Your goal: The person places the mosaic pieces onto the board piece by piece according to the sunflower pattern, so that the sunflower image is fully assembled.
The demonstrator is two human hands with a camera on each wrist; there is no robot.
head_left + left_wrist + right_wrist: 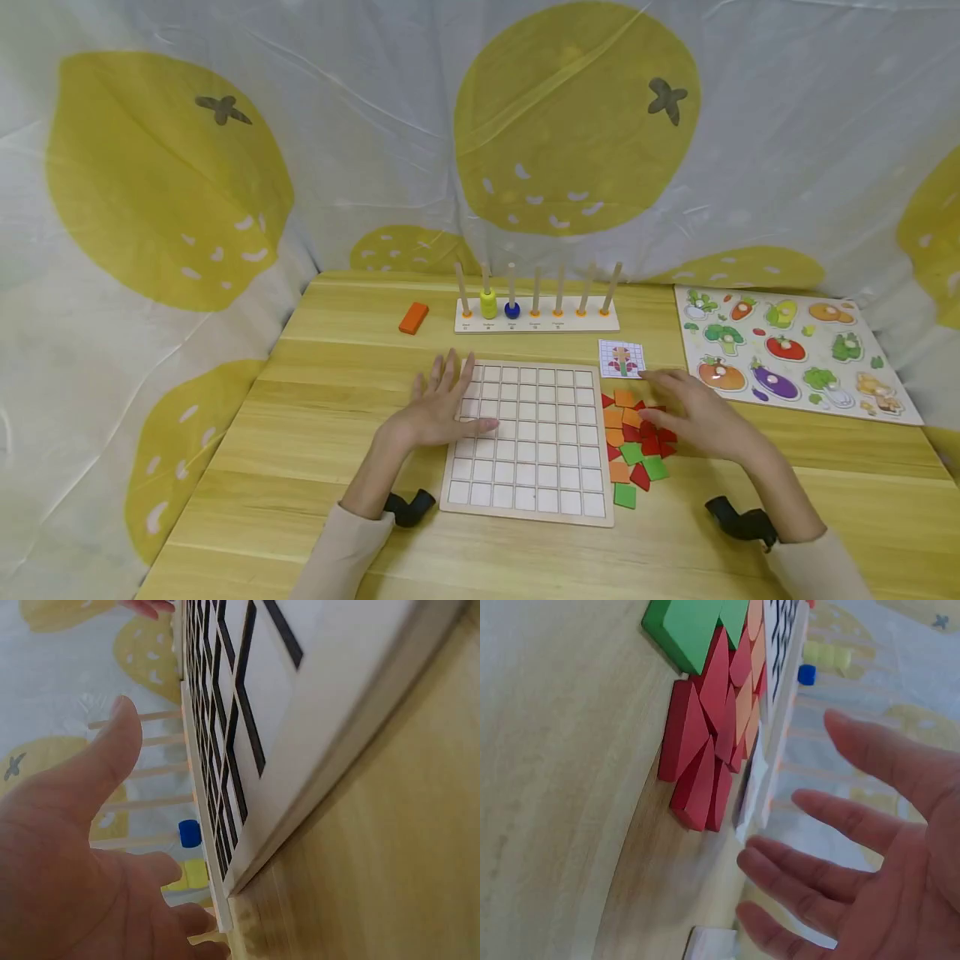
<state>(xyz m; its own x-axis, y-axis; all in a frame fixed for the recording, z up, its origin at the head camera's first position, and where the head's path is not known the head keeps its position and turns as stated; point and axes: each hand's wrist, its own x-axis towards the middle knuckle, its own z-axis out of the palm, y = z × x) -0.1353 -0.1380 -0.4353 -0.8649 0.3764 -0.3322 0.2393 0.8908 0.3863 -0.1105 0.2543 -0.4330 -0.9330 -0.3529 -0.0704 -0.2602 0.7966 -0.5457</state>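
Observation:
A wooden board with a grid of white squares (527, 454) lies flat in front of me. My left hand (435, 415) hovers over its left edge, fingers spread and holding nothing; the left wrist view shows the thumb apart from the other fingers. Right of the board, orange, red and green tiles (632, 452) lie in a loose cluster. My right hand (697, 412) is above the right side of this cluster, fingers relaxed, palm empty. Its fingertips come close to a small pattern card (621, 359) with a flower printed on a grid. Red tiles (697, 742) fill the middle of the right wrist view.
Behind the board stands a peg rack (536, 323) with yellow beads (488, 304) and a blue bead (512, 311). An orange block (413, 318) lies to its left. A vegetable puzzle board (798, 354) is at the back right. A lemon-print curtain (375, 125) hangs behind the table.

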